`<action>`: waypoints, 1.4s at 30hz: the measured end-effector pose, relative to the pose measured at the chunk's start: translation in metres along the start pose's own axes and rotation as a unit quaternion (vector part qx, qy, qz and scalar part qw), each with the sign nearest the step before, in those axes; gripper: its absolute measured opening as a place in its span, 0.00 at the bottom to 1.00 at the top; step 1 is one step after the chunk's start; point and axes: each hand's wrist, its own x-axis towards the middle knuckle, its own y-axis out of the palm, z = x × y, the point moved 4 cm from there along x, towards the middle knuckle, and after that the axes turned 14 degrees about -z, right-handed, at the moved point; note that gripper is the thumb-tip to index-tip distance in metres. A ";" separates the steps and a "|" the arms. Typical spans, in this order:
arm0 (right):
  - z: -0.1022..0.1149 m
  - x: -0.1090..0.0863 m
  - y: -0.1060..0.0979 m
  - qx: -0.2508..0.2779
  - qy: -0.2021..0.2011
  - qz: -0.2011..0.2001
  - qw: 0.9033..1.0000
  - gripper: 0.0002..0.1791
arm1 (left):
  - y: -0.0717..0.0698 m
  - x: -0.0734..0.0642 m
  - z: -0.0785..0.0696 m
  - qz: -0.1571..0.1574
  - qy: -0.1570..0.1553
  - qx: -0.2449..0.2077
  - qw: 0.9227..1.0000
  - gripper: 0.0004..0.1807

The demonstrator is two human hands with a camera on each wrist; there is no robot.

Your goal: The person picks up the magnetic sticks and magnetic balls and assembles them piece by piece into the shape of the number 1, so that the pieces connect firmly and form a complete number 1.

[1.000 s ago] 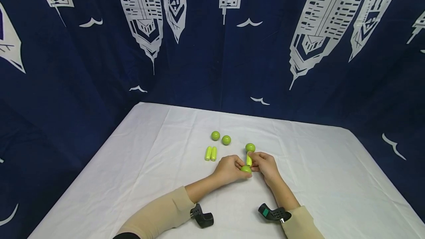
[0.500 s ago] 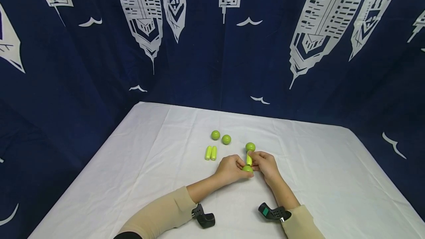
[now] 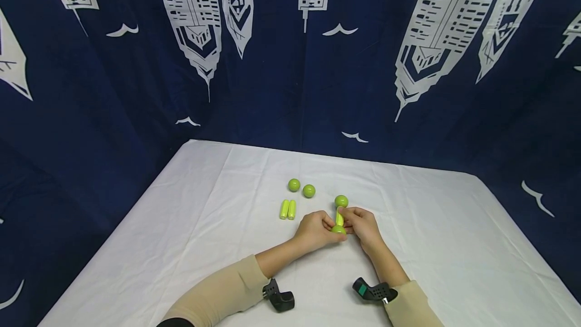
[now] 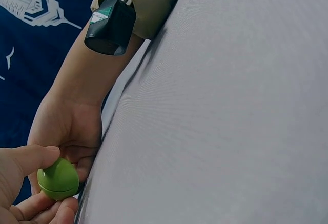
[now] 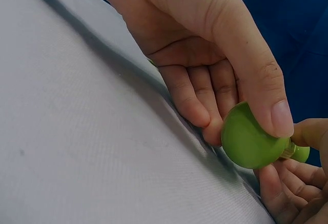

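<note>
In the head view my left hand (image 3: 316,232) pinches a glossy green ball (image 3: 338,230) between thumb and fingers. The right hand (image 3: 360,224) pinches a short yellow-green cylinder (image 3: 339,217), whose near end meets that ball. A second green ball (image 3: 341,201) sits at the cylinder's far end, so the three line up like a dumbbell. In the left wrist view the left thumb (image 4: 43,156) lies over the green ball (image 4: 61,183), which shows a thin seam. The right wrist view has the left thumb (image 5: 279,117) on the ball (image 5: 251,139), beside the right fingers (image 5: 302,183).
Two loose green balls (image 3: 294,184) (image 3: 309,191) lie farther back to the left. Nearer than these, two yellow-green cylinders (image 3: 288,209) lie side by side. A white cloth covers the table (image 3: 227,206); a dark blue patterned curtain (image 3: 272,90) hangs behind it.
The left hand has brought its ball slightly to the right, in line with the cylinder. The right hand stays nearly still, with its grip kept.
</note>
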 end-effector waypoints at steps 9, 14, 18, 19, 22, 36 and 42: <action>0.002 -0.001 0.001 -0.002 -0.001 0.006 1.000 0.18 | -0.001 0.002 0.002 0.000 -0.006 -0.011 1.000 0.17; 0.004 -0.001 0.001 -0.009 0.007 0.016 1.000 0.18 | -0.001 0.004 0.002 0.005 -0.004 -0.005 1.000 0.17; 0.005 0.003 0.002 -0.015 0.011 0.021 1.000 0.18 | -0.001 0.008 0.003 0.008 -0.004 -0.001 1.000 0.17; 0.006 0.004 0.002 -0.016 0.010 0.022 1.000 0.18 | -0.001 0.009 0.003 0.008 -0.005 0.000 1.000 0.17; 0.007 0.008 0.003 -0.021 0.010 0.025 0.999 0.17 | 0.000 0.013 0.004 0.003 -0.007 0.004 1.000 0.17; 0.018 0.025 0.009 -0.066 0.000 0.026 0.997 0.21 | 0.002 0.032 0.009 -0.010 -0.025 0.020 0.999 0.18; 0.020 0.030 0.011 -0.089 -0.006 0.024 0.996 0.20 | 0.003 0.038 0.009 -0.019 -0.026 0.021 0.999 0.17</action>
